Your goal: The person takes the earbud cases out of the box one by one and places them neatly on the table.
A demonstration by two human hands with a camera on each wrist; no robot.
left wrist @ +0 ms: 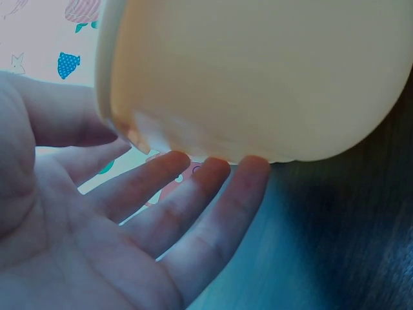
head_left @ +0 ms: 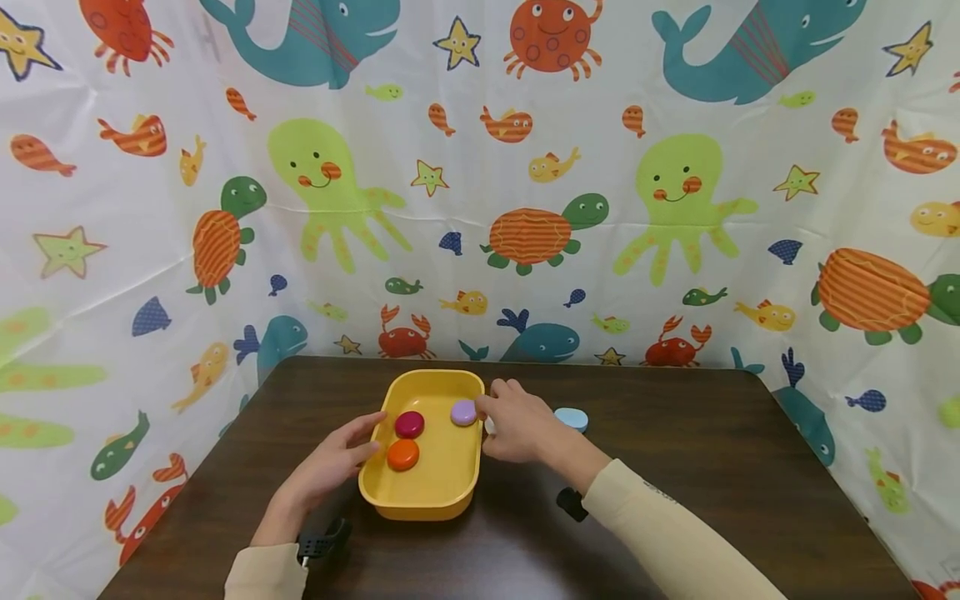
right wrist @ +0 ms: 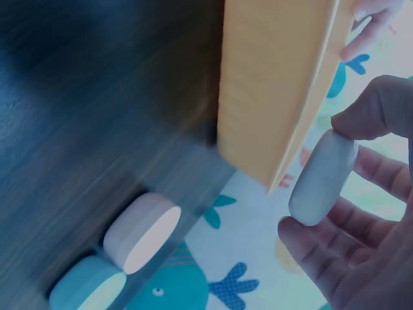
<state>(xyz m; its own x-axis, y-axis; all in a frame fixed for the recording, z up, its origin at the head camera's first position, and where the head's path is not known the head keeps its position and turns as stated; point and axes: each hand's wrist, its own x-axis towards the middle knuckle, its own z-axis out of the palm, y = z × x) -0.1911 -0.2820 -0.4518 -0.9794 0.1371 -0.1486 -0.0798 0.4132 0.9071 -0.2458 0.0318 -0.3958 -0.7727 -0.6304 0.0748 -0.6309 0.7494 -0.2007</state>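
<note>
A yellow tray [head_left: 442, 498] stands on the dark table, holding a dark pink disc [head_left: 409, 425], an orange disc [head_left: 402, 455] and a lilac disc [head_left: 463, 412]. My left hand [head_left: 324, 468] touches the tray's left side with fingers extended. In the left wrist view those fingertips [left wrist: 253, 169] meet its outer wall. Beside the right rim, my right hand [head_left: 521, 423] pinches a smooth white disc [right wrist: 324, 177] between thumb and fingers. The head view mostly hides this disc behind the hand.
Right of the right hand lies a light blue block [head_left: 572, 419] with rounded edges. A pale, pinkish block [right wrist: 142, 232] touches it in the right wrist view. A sea-animal curtain [head_left: 465, 292] hangs behind the dark table [head_left: 675, 483].
</note>
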